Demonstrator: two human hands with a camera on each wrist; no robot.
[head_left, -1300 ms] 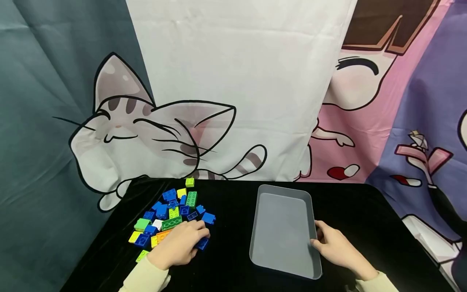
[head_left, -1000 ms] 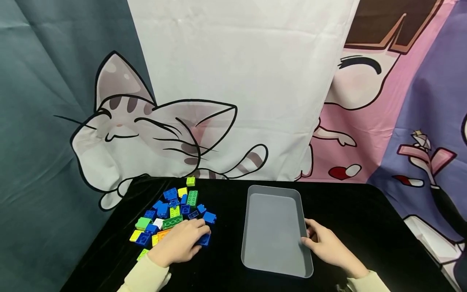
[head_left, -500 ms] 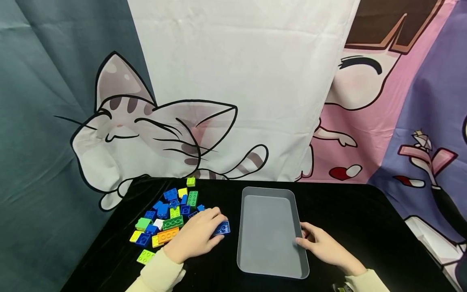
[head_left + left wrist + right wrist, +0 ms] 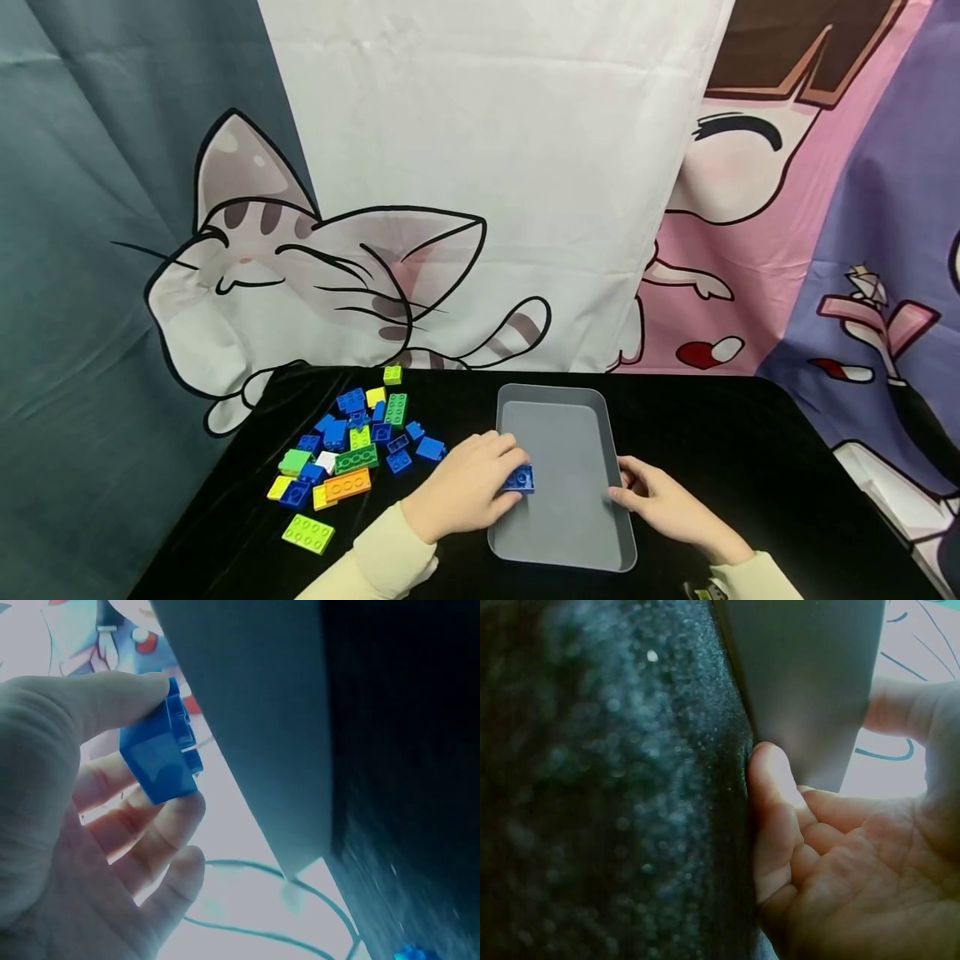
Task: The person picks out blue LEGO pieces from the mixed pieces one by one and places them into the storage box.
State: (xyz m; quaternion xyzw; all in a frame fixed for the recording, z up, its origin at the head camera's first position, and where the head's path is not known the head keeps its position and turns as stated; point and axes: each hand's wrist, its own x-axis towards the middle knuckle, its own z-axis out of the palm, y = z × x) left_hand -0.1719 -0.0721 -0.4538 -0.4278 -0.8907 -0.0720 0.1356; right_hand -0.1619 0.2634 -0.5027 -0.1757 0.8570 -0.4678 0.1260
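Observation:
A blue toy building brick [image 4: 161, 754] is pinched between the thumb and fingers of my left hand [image 4: 468, 483]. In the head view that brick shows over the left part of a grey rectangular tray [image 4: 562, 517], and its studs are visible. My right hand [image 4: 667, 504] grips the tray's right wall, thumb at the rim and fingers curled against the outside. The right wrist view shows those fingers [image 4: 772, 776] low against the tray's side, close to the black cloth. Nothing lies on the visible floor of the tray.
Left of the tray lies a spread of loose bricks: several blue ones [image 4: 333, 433], green ones [image 4: 356, 459], an orange one [image 4: 347, 483] and a lime one [image 4: 308, 534] nearest me. Black cloth [image 4: 697, 433] covers the table; a printed curtain [image 4: 480, 150] hangs behind.
My left hand has carried the blue brick from the pile rightward to over the tray. My right hand and the tray shifted left, then stopped.

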